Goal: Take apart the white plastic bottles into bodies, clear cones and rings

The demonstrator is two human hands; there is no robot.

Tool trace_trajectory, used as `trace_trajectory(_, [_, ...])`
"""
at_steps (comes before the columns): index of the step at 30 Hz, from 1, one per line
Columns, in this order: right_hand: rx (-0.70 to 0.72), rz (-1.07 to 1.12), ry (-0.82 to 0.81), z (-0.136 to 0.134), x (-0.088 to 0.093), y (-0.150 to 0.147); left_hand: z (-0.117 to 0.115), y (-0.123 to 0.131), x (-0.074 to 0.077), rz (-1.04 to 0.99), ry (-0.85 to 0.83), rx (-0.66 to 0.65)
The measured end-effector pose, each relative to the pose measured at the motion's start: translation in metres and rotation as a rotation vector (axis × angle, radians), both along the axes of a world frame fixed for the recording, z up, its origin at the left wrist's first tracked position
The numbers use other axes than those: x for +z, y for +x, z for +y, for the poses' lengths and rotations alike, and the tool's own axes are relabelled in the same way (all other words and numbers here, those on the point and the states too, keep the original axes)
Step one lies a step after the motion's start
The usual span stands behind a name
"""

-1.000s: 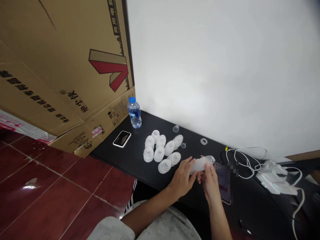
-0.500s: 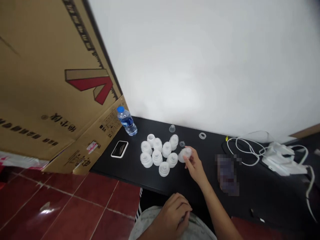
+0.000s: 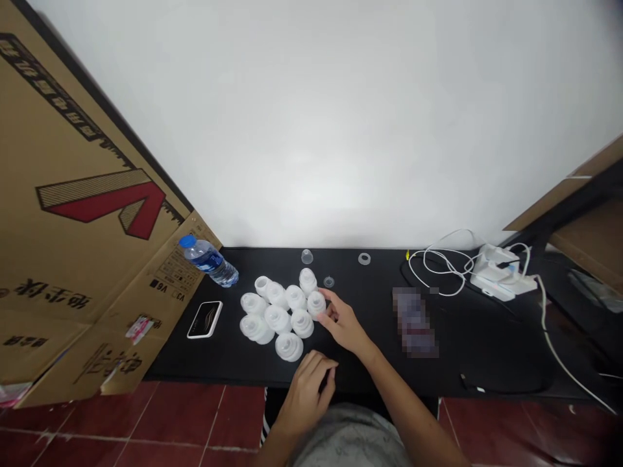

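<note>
Black table (image 3: 467,344) against white wall (image 3: 331,130); red-tiled floor (image 3: 170,418); white pieces (image 3: 277,318) clustered.

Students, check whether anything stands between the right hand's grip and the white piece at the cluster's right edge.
Nothing visible does: the right hand touches the white piece on its right side; the neighbouring white pieces lie to its left.

The cardboard box (image 3: 97,250) reads "V6" beside a filled square, "V3" beside an outlined one, and "商用电脑" along a dark strip (image 3: 53,89).
</note>
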State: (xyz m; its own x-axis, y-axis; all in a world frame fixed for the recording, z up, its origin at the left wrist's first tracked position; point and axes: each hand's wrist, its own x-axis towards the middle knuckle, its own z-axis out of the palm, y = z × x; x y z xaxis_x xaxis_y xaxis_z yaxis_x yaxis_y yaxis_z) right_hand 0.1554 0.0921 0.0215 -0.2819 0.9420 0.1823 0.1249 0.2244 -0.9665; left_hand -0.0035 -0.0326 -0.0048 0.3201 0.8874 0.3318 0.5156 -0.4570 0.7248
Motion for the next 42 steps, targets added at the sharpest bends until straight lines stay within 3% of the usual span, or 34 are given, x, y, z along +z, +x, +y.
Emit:
trace_trajectory(4, [-0.147, -0.058, 0.019, 0.023, -0.008, 0.023, 0.005, -0.011, -0.006, 0.02, 0.022, 0.022])
trace_trajectory(9, [-0.355, -0.423, 0.151, 0.072, -0.008, 0.049, 0.008, -0.016, -0.008, -0.02, -0.007, 0.054])
trace_trajectory(13, [-0.573, -0.725, 0.071, 0.107, -0.002, 0.059, 0.009, -0.016, -0.012, -0.024, -0.027, 0.09])
trace_trajectory(16, [-0.667, -0.805, -0.03, 0.123, -0.003, 0.065, 0.008, -0.015, -0.015, -0.027, -0.016, 0.115])
trace_trajectory(22, [-0.589, -0.736, -0.002, 0.121, -0.015, 0.062, 0.008, -0.012, -0.018, -0.052, 0.086, 0.157])
trace_trajectory(28, [-0.373, -0.587, 0.129, 0.1, -0.019, 0.024, 0.008, -0.01, -0.023, -0.018, 0.155, 0.164])
trace_trajectory(34, [-0.202, -0.476, 0.174, 0.097, -0.031, -0.001, 0.007, -0.007, -0.029, 0.044, 0.236, 0.194])
trace_trajectory(38, [-0.199, -0.458, 0.168, 0.091, -0.038, 0.009, 0.006, -0.006, -0.029, 0.065, 0.271, 0.216])
trace_trajectory(42, [-0.243, -0.448, 0.173, 0.057, -0.038, 0.042, 0.005, -0.009, -0.023, 0.025, 0.203, 0.207])
